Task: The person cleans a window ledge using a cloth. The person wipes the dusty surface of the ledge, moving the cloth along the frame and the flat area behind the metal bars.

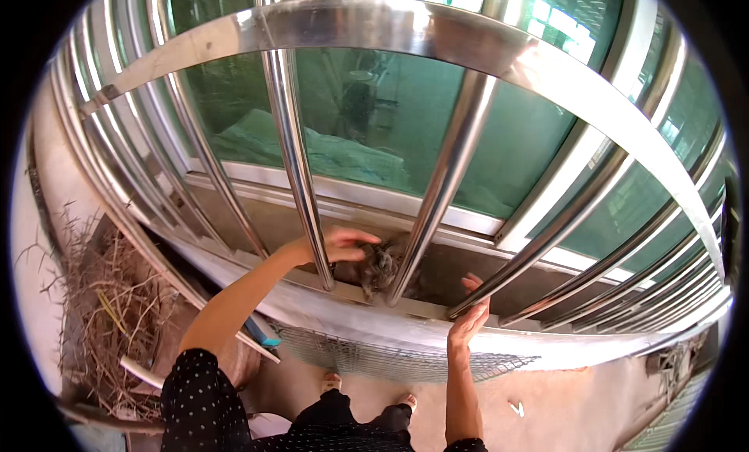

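Observation:
My left hand (345,244) reaches between two stainless steel window bars, fingers apart, over or beside a small furry grey-brown animal (381,265), perhaps a cat. Whether the fingertips touch its fur, I cannot tell. The animal is on the window ledge (456,265) behind the bars, partly covered by a bar (442,189). To the right, my right hand (473,311) is at the foot of another bar (526,256), its fingers passing behind the bar and partly hidden by it. Its grip on the bar cannot be made out.
Green-tinted sliding window glass (374,118) stands behind the ledge. A curved flat steel band (351,25) crosses the bars above. Below the ledge hangs wire mesh (398,352). Thorny dry branches (117,311) are piled at the left. Small white pieces (516,409) lie on the floor.

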Motion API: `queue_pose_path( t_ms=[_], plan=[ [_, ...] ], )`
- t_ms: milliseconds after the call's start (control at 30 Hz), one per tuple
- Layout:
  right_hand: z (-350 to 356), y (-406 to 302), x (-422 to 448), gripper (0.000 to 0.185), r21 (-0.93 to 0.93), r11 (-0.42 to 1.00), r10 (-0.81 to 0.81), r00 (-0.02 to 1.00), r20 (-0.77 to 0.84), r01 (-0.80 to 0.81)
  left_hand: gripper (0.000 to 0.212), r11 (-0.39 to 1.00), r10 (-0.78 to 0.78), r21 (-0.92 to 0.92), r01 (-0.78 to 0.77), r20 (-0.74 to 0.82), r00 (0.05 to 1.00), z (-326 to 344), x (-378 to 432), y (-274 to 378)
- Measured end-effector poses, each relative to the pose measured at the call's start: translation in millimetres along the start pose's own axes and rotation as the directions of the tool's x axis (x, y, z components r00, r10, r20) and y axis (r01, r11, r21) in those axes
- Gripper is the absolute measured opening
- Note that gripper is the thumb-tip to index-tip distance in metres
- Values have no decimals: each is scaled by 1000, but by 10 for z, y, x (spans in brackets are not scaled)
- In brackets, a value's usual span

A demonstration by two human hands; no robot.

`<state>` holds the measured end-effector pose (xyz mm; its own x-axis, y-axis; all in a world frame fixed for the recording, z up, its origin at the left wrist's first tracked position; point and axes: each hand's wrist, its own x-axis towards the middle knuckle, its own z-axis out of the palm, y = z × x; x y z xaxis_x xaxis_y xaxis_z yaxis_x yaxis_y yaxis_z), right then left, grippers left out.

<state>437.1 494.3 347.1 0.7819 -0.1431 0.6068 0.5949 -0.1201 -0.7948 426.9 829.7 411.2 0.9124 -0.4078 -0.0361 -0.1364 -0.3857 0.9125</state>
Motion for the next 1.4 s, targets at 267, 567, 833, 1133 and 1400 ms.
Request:
queue_pose_path(
  t_ms=[267, 567, 833, 1133, 1400],
  plan=[
    [115, 166, -174, 79, -57, 987, 145, 985, -99, -151, 76, 676, 253, 506, -536, 524, 813, 327, 737, -221],
    [64, 119, -165, 79, -154, 975, 153, 986, -70, -162, 57, 695, 343, 597, -401, 215, 915, 342, 1049, -280],
    [32, 36, -141, 78, -121, 981, 151, 988, -11, -151, 20, 384, 66, 810, 444, -504, 861, 1, 272, -544],
    [12, 72, -82, 70, -144, 987, 82, 996, 46, -75, 22, 829, 110, 552, -87, -8, 994, -158, 681, 102],
    [22, 112, -154, 74, -95, 990, 107, 994, 10, -105, 26, 789, 169, 477, -387, 437, 883, 245, 716, -408]
  ],
)
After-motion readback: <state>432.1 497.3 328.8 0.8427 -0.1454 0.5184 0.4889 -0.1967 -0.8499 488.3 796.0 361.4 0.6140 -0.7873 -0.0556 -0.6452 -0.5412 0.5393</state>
